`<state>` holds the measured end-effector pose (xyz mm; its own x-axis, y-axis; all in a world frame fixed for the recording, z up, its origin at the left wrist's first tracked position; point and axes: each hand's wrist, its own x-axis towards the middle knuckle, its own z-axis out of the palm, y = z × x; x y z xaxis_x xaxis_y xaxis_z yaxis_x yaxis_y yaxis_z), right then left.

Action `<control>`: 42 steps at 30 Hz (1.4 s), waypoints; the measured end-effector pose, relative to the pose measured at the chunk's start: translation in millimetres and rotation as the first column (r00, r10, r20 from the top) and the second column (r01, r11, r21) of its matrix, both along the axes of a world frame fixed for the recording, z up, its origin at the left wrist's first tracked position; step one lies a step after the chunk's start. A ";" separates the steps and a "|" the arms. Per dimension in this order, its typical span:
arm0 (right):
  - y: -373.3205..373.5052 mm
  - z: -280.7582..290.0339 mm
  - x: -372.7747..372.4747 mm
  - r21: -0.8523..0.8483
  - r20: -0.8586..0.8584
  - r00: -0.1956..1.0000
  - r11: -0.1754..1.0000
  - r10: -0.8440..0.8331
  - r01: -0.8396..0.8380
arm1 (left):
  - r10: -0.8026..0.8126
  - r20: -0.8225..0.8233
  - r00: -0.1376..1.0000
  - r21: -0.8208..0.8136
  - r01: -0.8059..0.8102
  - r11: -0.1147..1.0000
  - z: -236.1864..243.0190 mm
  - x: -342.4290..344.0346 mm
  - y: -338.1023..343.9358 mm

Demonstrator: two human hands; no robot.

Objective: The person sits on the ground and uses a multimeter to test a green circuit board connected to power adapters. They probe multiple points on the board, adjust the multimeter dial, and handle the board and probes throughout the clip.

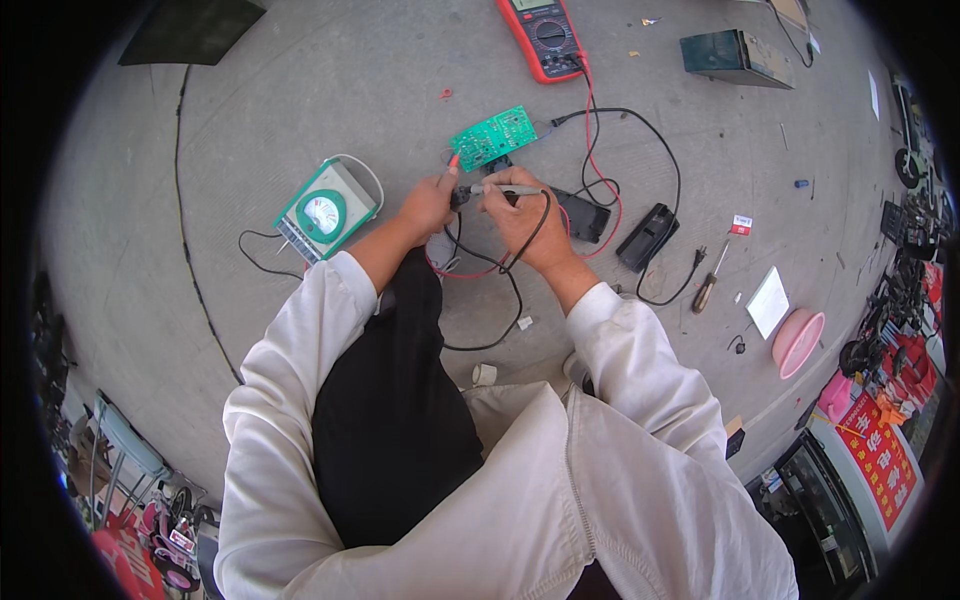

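My left hand (428, 207) is closed around a red test probe (454, 160), which points up at the near left edge of a green circuit board (495, 138). In my right hand (527, 228) is a grey pen-shaped tool (517, 189) with a thick black cable, its front end pointing left at a small dark part (460, 196) by my left fingers. My fingers hide how the two meet. Red and black leads run from a red multimeter (548, 40) beyond the board. Right of my right hand lie a black casing half (585, 218) and another black casing piece (645, 237).
A green-and-white dial meter (325, 212) stands left of my left forearm. To the right are a plug (699, 258), a screwdriver (710, 280), a white pad (767, 302) and a pink basin (798, 343). Looping cables cross the concrete floor. A dark green box (725, 56) sits far right.
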<state>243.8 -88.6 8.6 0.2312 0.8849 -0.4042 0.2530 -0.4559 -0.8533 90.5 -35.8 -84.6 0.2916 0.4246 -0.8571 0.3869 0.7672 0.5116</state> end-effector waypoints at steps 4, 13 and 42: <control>-1.2 -4.2 -1.3 0.031 0.012 1.000 0.999 0.012 -0.012 | -0.033 -0.016 0.999 0.035 0.033 0.999 -2.1 -1.0 1.8; 2.9 3.9 -4.2 0.102 0.159 0.981 0.986 0.114 -0.131 | 0.025 0.023 0.999 0.007 -0.025 1.000 3.9 -0.8 -0.4; 7.8 9.8 -2.6 0.056 0.071 0.981 0.981 0.183 -0.187 | 0.041 0.003 0.999 -0.004 -0.041 0.999 -4.3 -1.9 -2.2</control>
